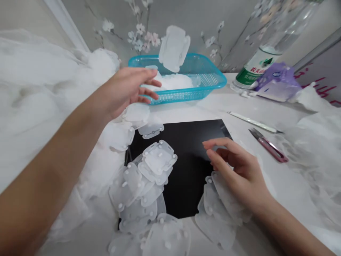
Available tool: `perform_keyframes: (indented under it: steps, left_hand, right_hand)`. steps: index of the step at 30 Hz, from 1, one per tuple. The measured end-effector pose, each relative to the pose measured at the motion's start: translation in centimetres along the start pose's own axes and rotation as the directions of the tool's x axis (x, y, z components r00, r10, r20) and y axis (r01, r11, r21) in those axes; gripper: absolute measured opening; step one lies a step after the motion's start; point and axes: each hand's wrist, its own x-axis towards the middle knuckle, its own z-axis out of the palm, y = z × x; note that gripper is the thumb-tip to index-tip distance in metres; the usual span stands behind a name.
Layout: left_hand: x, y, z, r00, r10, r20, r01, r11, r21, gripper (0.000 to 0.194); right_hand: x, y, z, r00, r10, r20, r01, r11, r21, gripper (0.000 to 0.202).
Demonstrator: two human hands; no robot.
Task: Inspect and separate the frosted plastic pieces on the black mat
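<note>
At the left side of the frame, we had a heap of white, filmy bags (34,89). Our left hand (130,85) came in from the lower left, its fingers loosely spread and pointing right, gripping nothing, near the front left rim of a blue basket (186,93). Below it, we had a pile of frosted plastic pieces (157,158) overlapping the left part of a black board (186,142) at the centre of the frame.

The airborne plastic piece (174,48) was at the upper centre, above the basket and apart from both hands. Its broad face was towards us, and its long axis ran nearly upright in the frame, the top end leaning slightly right. More pieces lay inside the basket.

Right of centre, our right hand (234,163) was loosely curled with nothing visible in its grip, thumb and forefinger tips close together and pointing left, above a second pile (217,217). At the upper right we had a bottle (255,67) leaning right in view and a purple packet (279,80); below them lay a slim pale tool (253,122) and small snips (269,145), both slanting down to the right.
</note>
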Motion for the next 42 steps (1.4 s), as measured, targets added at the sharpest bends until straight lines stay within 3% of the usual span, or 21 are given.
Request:
perform_keyframes:
  steps: [3, 8, 12, 15, 17, 19, 22, 25, 27, 28, 32, 36, 42]
  left_hand:
    - [0.5, -0.9, -1.5, 0.996, -0.025, -0.085, 0.046, 0.968, 0.247, 0.030]
    - [0.5, -0.8, -3.4, 0.995, -0.030, -0.098, 0.086, 0.757, 0.647, 0.033]
    - [0.6, -1.0, -4.6, 0.976, -0.211, -0.057, 0.168, 0.561, 0.811, 0.047]
    - [1.1, -2.5, -4.5, 0.955, -0.296, -0.017, 0.139, 0.396, 0.908, 0.073]
    - [1.3, -3.4, -4.0, 0.948, -0.318, 0.016, 0.099, 0.341, 0.935, 0.087]
    - [1.4, -3.8, -3.5, 0.942, -0.336, 0.014, 0.103, 0.328, 0.939, 0.087]
    - [1.2, -3.2, -3.1, 0.942, -0.334, 0.025, 0.098, 0.347, 0.933, 0.064]
    - [0.6, -1.8, -2.9, 0.946, -0.297, 0.132, -0.014, 0.370, 0.929, 0.032]
    - [0.0, -0.6, -2.6, 0.948, -0.249, 0.199, -0.073, 0.438, 0.896, 0.029]
    - [-0.4, -0.1, -2.3, 0.942, -0.223, 0.251, -0.105, 0.514, 0.851, 0.031]
    - [-1.4, 1.2, -0.2, 0.835, -0.139, 0.532, -0.193, 0.832, 0.520, 0.030]
    - [-1.5, 1.0, 2.0, 0.706, -0.171, 0.687, -0.123, 0.926, 0.356, 0.022]
    - [-1.2, 0.3, 2.4, 0.724, -0.170, 0.669, -0.066, 0.948, 0.312, 0.023]
  right_hand:
    - [0.0, 0.2, 0.0, 1.000, -0.020, -0.008, 0.020, 1.000, -0.021, 0.009]
    - [-0.1, 0.3, -0.1, 0.999, -0.038, -0.009, 0.038, 0.999, -0.027, 0.009]
    - [-0.1, 0.3, -0.1, 0.998, -0.056, -0.006, 0.056, 0.998, -0.030, 0.009]
    - [0.0, 0.2, 0.0, 0.998, -0.067, -0.001, 0.067, 0.997, -0.040, 0.009]
    - [0.0, 0.2, 0.0, 0.998, -0.065, 0.005, 0.066, 0.997, -0.039, 0.009]
    - [0.0, 0.2, 0.0, 0.998, -0.064, 0.004, 0.065, 0.997, -0.033, 0.009]
    - [0.0, 0.3, -0.1, 0.998, -0.057, 0.002, 0.057, 0.998, -0.031, 0.008]
    - [0.0, 0.3, -0.1, 0.999, -0.040, 0.004, 0.040, 0.999, -0.025, 0.009]
    - [0.0, 0.2, -0.1, 1.000, -0.015, 0.002, 0.015, 1.000, -0.016, 0.010]
    - [0.0, 0.2, -0.1, 1.000, 0.006, 0.003, -0.006, 1.000, -0.008, 0.010]
    - [0.1, -0.2, 0.0, 0.988, 0.118, 0.099, -0.130, 0.985, 0.115, 0.017]
    - [0.3, -0.5, -0.2, 0.949, 0.150, 0.278, -0.241, 0.912, 0.331, 0.017]
    - [0.3, -0.5, -0.5, 0.929, 0.118, 0.351, -0.282, 0.839, 0.465, 0.031]
